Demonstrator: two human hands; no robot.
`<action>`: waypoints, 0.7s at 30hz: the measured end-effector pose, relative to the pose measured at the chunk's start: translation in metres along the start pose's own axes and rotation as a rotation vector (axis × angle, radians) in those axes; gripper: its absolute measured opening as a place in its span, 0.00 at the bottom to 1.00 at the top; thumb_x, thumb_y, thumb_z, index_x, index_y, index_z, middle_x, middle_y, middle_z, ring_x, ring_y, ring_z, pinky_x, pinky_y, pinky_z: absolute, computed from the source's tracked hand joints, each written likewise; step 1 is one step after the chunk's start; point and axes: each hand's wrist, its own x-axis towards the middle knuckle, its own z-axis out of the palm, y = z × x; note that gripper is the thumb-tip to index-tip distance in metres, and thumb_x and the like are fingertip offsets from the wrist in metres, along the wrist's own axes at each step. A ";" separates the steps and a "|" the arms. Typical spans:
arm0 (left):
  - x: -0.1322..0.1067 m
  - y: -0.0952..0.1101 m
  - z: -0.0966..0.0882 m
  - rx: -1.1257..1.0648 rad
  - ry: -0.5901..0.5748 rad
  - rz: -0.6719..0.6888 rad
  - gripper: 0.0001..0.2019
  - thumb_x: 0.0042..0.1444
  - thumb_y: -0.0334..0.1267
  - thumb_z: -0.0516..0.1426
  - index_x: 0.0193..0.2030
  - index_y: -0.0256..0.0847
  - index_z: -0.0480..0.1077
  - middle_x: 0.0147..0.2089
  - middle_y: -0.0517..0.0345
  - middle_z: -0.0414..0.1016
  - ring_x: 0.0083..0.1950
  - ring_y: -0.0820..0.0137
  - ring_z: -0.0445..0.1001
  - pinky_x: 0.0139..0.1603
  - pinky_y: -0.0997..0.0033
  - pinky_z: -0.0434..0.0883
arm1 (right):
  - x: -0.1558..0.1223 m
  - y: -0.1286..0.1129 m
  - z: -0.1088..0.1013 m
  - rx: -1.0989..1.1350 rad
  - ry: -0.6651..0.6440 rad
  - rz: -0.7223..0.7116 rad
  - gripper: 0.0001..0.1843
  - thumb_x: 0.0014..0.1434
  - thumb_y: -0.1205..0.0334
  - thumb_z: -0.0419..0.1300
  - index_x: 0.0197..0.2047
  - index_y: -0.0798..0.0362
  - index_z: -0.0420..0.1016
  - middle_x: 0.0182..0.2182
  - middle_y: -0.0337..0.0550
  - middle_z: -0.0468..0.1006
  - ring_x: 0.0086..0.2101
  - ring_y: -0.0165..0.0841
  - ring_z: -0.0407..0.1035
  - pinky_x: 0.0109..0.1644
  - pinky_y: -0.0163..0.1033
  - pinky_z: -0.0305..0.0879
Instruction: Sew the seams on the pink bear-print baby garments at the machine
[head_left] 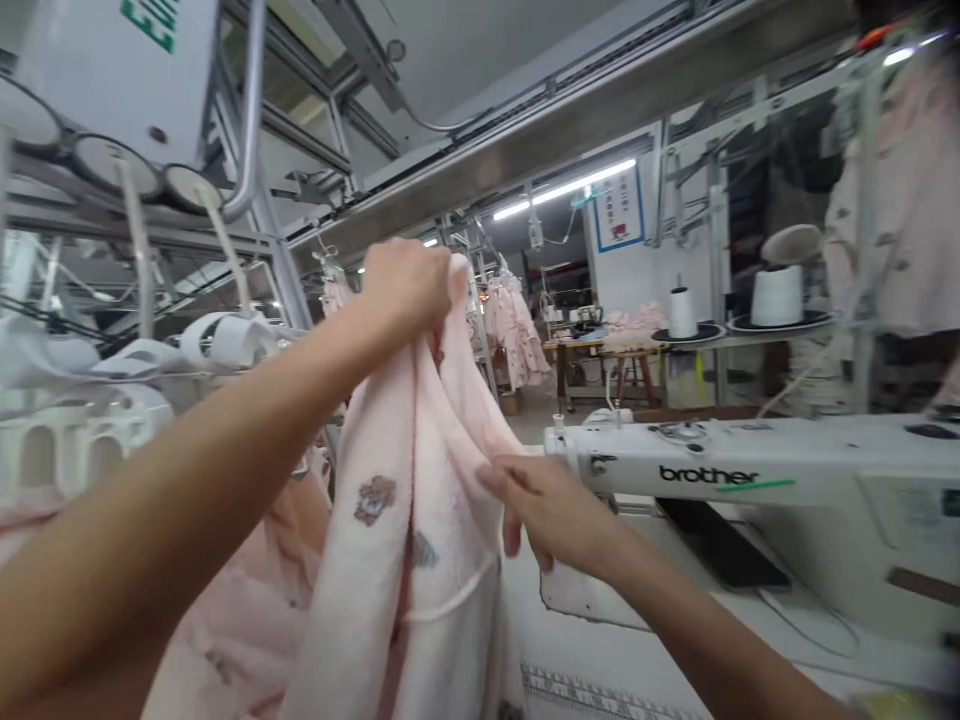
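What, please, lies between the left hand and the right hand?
In the head view, part of the pink garment slopes down from the left hand to the right hand.

Garment sewing workshop, white Brother sewing machine (795, 470), thread cone (778, 297), hanging pink clothes (519, 335), overhead metal beam (600, 118)

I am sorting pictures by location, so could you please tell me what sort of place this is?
Probably a garment workshop: there is a sewing machine marked "brother", white thread cones behind it, and pink garments hanging in the background.
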 end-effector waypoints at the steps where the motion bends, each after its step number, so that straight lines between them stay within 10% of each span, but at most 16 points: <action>1: 0.000 -0.002 -0.014 0.131 -0.038 0.008 0.13 0.54 0.41 0.54 0.34 0.29 0.70 0.40 0.48 0.70 0.53 0.48 0.64 0.53 0.44 0.59 | 0.007 0.005 -0.008 0.026 0.064 -0.010 0.29 0.59 0.37 0.46 0.37 0.56 0.70 0.15 0.37 0.70 0.11 0.26 0.58 0.13 0.27 0.50; 5: -0.018 -0.022 -0.068 0.480 -0.276 0.020 0.34 0.49 0.64 0.48 0.31 0.28 0.73 0.26 0.51 0.67 0.41 0.54 0.69 0.44 0.42 0.63 | 0.010 0.007 -0.028 0.137 0.363 -0.251 0.24 0.56 0.43 0.56 0.22 0.54 0.61 0.16 0.34 0.64 0.18 0.26 0.61 0.20 0.28 0.57; 7: -0.040 -0.028 -0.063 0.363 -0.206 0.055 0.38 0.46 0.69 0.45 0.39 0.32 0.73 0.28 0.53 0.67 0.39 0.56 0.69 0.43 0.42 0.63 | 0.005 0.005 -0.025 0.218 0.300 -0.275 0.18 0.53 0.50 0.62 0.25 0.53 0.62 0.19 0.33 0.64 0.20 0.25 0.60 0.22 0.27 0.55; 9: -0.075 -0.024 -0.026 -0.008 -0.159 0.113 0.36 0.49 0.65 0.47 0.54 0.39 0.64 0.37 0.54 0.69 0.39 0.61 0.69 0.41 0.52 0.66 | 0.000 0.011 -0.014 0.410 0.091 -0.213 0.12 0.53 0.55 0.62 0.33 0.51 0.63 0.24 0.33 0.66 0.22 0.26 0.61 0.23 0.27 0.56; 12: -0.142 -0.008 0.065 -0.908 -0.721 -0.066 0.23 0.54 0.52 0.52 0.53 0.43 0.63 0.40 0.56 0.70 0.37 0.70 0.70 0.37 0.70 0.67 | -0.009 0.039 0.006 0.686 -0.105 -0.088 0.17 0.55 0.57 0.60 0.46 0.46 0.60 0.28 0.33 0.68 0.28 0.29 0.65 0.29 0.30 0.60; 14: -0.185 0.003 0.121 -1.257 -0.793 -0.374 0.19 0.54 0.51 0.50 0.42 0.36 0.65 0.30 0.58 0.67 0.30 0.74 0.66 0.31 0.75 0.65 | -0.019 0.065 0.015 0.756 -0.073 0.052 0.22 0.57 0.55 0.59 0.52 0.46 0.56 0.29 0.34 0.69 0.31 0.31 0.67 0.34 0.32 0.62; 17: -0.227 0.012 0.166 -1.294 -0.756 -0.479 0.13 0.51 0.46 0.55 0.32 0.36 0.65 0.25 0.63 0.63 0.26 0.77 0.62 0.28 0.77 0.60 | -0.042 0.103 0.016 0.690 0.034 0.221 0.28 0.58 0.51 0.57 0.57 0.47 0.50 0.30 0.36 0.70 0.32 0.33 0.67 0.35 0.35 0.62; 21: -0.241 0.015 0.174 -1.033 -0.631 -0.264 0.09 0.54 0.40 0.54 0.30 0.38 0.70 0.30 0.59 0.68 0.33 0.73 0.66 0.35 0.74 0.60 | -0.069 0.128 0.011 0.265 0.144 0.241 0.22 0.61 0.53 0.53 0.56 0.46 0.53 0.26 0.33 0.67 0.27 0.31 0.63 0.31 0.35 0.59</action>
